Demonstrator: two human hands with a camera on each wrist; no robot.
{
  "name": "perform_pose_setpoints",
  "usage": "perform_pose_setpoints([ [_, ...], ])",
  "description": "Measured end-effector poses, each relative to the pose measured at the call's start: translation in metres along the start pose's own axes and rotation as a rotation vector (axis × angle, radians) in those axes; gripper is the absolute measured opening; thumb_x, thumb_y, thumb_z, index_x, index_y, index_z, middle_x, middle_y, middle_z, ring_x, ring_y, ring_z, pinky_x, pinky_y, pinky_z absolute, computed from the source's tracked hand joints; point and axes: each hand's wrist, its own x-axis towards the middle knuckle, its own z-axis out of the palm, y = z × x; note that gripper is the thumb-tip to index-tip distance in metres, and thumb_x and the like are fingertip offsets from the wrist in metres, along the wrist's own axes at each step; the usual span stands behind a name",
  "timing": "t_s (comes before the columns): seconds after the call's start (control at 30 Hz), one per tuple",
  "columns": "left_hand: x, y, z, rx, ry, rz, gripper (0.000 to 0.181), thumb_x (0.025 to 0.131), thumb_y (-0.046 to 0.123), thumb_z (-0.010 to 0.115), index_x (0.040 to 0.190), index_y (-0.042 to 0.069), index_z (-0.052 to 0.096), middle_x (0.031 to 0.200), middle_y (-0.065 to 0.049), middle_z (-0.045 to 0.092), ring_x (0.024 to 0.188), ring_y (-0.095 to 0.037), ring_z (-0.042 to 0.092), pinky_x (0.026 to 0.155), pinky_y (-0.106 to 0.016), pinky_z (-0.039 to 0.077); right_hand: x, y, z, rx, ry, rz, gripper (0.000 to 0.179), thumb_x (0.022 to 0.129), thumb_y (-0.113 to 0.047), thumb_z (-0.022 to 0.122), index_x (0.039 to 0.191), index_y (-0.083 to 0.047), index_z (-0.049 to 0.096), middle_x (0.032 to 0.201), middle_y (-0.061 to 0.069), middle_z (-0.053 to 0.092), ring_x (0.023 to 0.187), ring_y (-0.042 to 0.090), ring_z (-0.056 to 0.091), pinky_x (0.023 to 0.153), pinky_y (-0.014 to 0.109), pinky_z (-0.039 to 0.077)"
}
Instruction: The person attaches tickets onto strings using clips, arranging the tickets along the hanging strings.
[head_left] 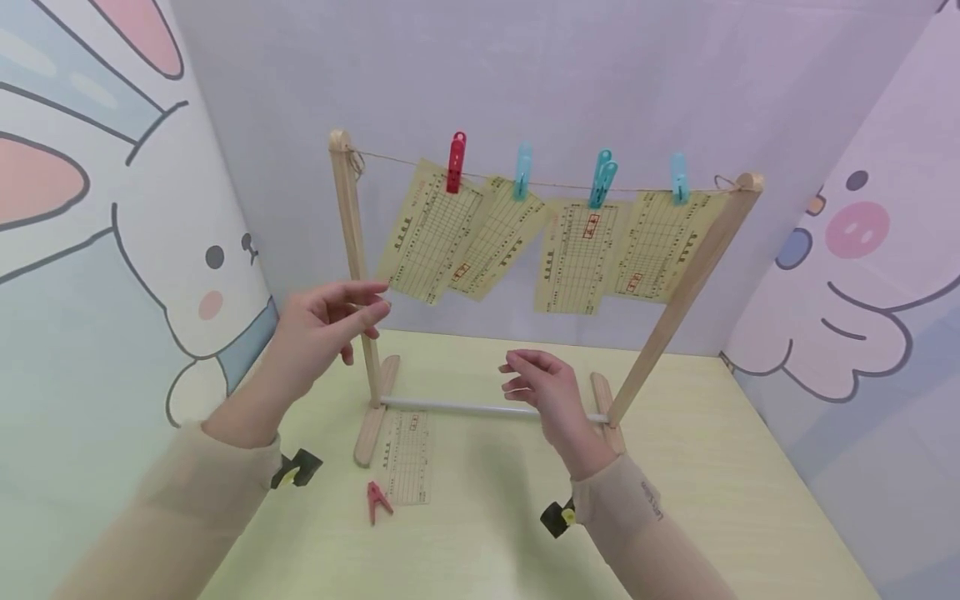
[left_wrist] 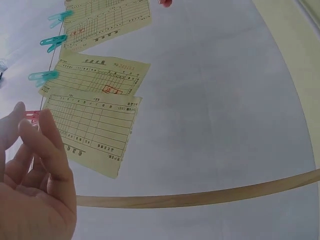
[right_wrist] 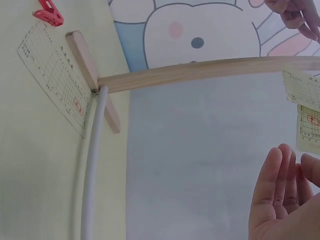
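Note:
In the head view my left hand is raised beside the rack's left wooden post, fingers loosely bent and holding nothing. Close to its fingertips hangs the leftmost yellow paper slip, pinned to a thin string by a red clothespin. My right hand hovers in front of the lower bar with relaxed fingers and nothing in them. Further along the string, blue clothespins hold several more printed slips. The left wrist view shows a slip hanging past the fingers of the left hand.
A loose paper slip lies on the table by the rack's left foot, with a pinkish-red clothespin near its lower corner. A white bar joins the feet. The right post leans outward in view. Cartoon-printed walls flank the table.

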Motion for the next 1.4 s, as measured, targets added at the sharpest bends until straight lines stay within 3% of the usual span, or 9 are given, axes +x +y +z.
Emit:
perform_pose_setpoints([
  [0.23, -0.009, -0.013, 0.004, 0.000, 0.011, 0.038, 0.034, 0.095, 0.022, 0.068, 0.124, 0.005, 0.067, 0.093, 0.011, 0.069, 0.070, -0.007, 0.065, 0.050, -0.024, 0.051, 0.002, 0.014, -0.003, 0.011, 0.022, 0.006, 0.024, 0.095, -0.014, 0.066, 0.114, 0.001, 0.064, 0.085, -0.001, 0.072, 0.065, 0.012, 0.066, 0.068, 0.026, 0.059],
  [0.87, -0.027, -0.047, 0.009, -0.024, 0.023, -0.074, 0.041, 0.094, 0.027, 0.069, 0.129, 0.005, 0.064, 0.098, 0.010, 0.069, 0.071, -0.005, 0.062, 0.053, -0.022, 0.051, 0.000, 0.051, -0.004, 0.010, 0.032, 0.036, 0.025, 0.094, -0.018, 0.068, 0.111, 0.000, 0.065, 0.087, 0.000, 0.072, 0.067, 0.012, 0.066, 0.067, 0.025, 0.058],
  [1.2, -0.040, -0.068, 0.011, -0.050, 0.033, -0.151, 0.042, 0.095, 0.022, 0.068, 0.131, 0.002, 0.061, 0.098, 0.022, 0.067, 0.077, -0.005, 0.065, 0.055, -0.021, 0.052, -0.003, 0.069, 0.000, -0.015, 0.024, 0.037, 0.034, 0.093, -0.019, 0.069, 0.117, 0.004, 0.063, 0.090, 0.002, 0.072, 0.068, 0.011, 0.066, 0.068, 0.025, 0.059],
  [1.4, -0.048, -0.078, 0.013, -0.039, 0.044, -0.224, 0.043, 0.095, 0.023, 0.068, 0.133, 0.002, 0.060, 0.098, 0.022, 0.066, 0.079, -0.004, 0.065, 0.057, -0.020, 0.052, -0.005, 0.078, 0.003, -0.017, 0.018, 0.046, 0.033, 0.093, -0.018, 0.069, 0.117, 0.003, 0.063, 0.091, 0.002, 0.072, 0.070, 0.012, 0.066, 0.070, 0.027, 0.059],
])
